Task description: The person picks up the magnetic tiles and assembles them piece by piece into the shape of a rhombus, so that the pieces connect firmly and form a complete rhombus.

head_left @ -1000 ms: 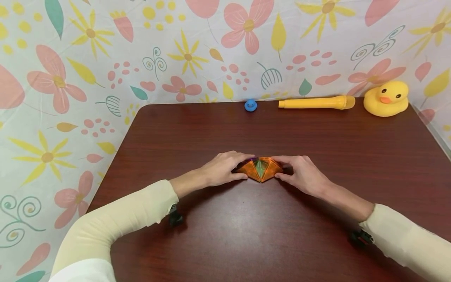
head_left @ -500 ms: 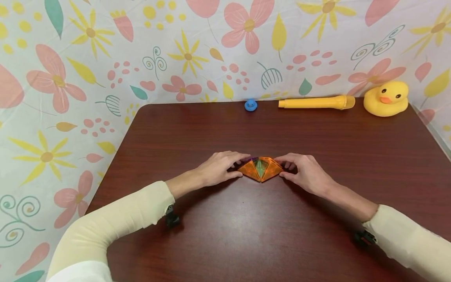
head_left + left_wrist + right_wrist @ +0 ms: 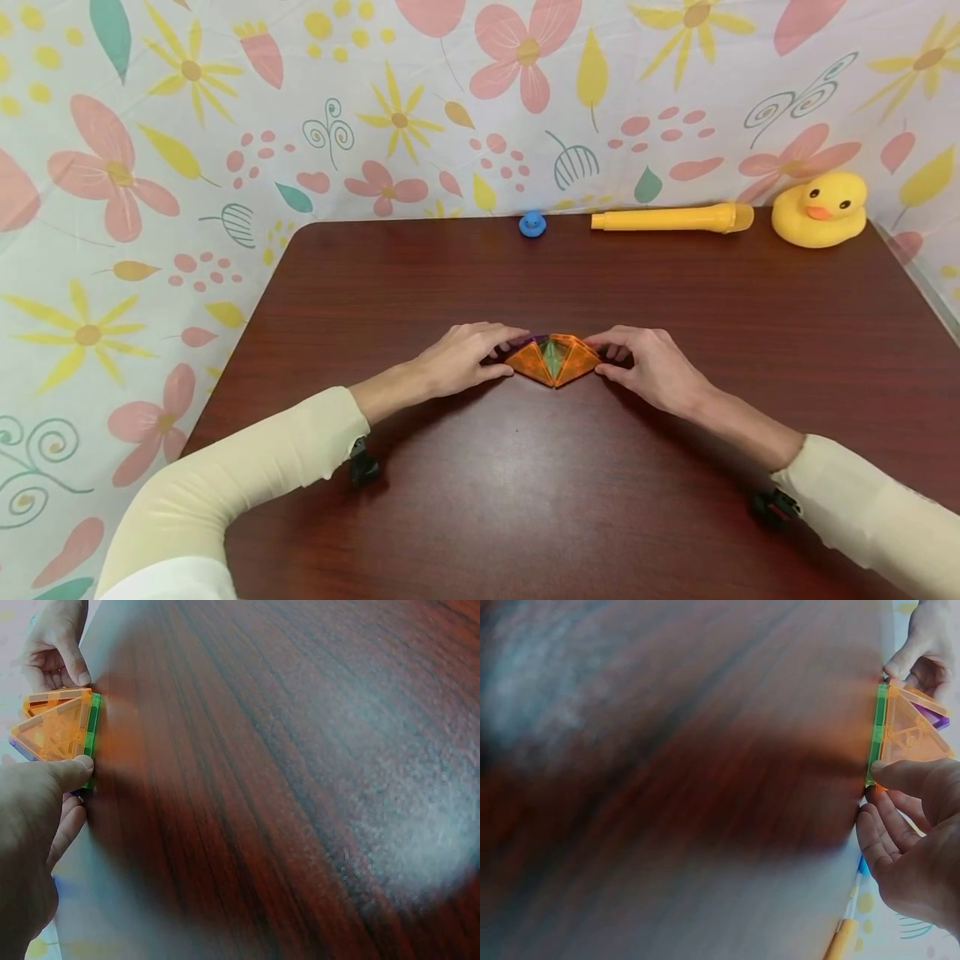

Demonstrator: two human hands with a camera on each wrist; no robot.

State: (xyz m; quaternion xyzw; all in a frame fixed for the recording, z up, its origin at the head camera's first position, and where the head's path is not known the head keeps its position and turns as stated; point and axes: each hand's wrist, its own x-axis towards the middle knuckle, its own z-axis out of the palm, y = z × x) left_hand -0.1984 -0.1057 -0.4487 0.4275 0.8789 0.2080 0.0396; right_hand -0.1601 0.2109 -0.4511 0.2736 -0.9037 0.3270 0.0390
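Note:
A small structure of see-through magnetic tiles [image 3: 528, 363] stands on the tabletop, with orange triangles in front, a green part between them and purple behind. My left hand [image 3: 467, 360] holds its left corner, thumb in front and fingers around the back. At the right corner, my right hand [image 3: 660, 371] pinches in the same way. In the left wrist view, a green tile [image 3: 92, 724] lies along the bottom under the orange triangles. The right wrist view shows the thumb of my right hand [image 3: 922, 847] against a tile corner and a purple tile [image 3: 930, 715] behind.
Along the table's back edge sit a small blue duck [image 3: 532, 224], a yellow toy microphone [image 3: 663, 219] and a large yellow duck [image 3: 817, 210]. Behind the brown table [image 3: 517, 483] hangs a flower-print cloth [image 3: 435, 108].
Both hands have drawn slightly outward along the tile structure, their fingertips now nearer its outer corners. The structure itself stays in place.

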